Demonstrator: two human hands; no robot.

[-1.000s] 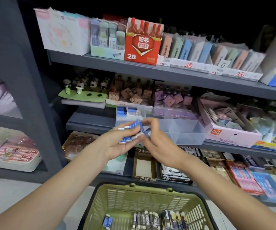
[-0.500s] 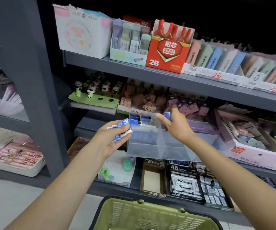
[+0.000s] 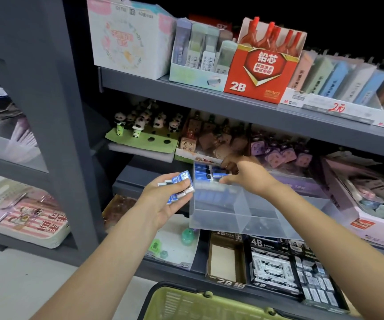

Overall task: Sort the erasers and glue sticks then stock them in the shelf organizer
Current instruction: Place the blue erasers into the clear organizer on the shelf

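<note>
Gripped in the left hand point(image 3: 163, 199), just left of the clear shelf organizer point(image 3: 244, 211), is a small stack of blue-and-white erasers point(image 3: 178, 185), fingers curled round them. Reaching over the organizer's back-left compartment, the right hand point(image 3: 244, 174) pinches one blue eraser point(image 3: 218, 174) above the erasers already stacked there point(image 3: 203, 173). Below the organizer, a green basket point(image 3: 198, 303) shows its rim.

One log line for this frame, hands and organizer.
left hand: holds erasers | right hand: placing eraser | clear organizer: back-left compartment filling
</note>
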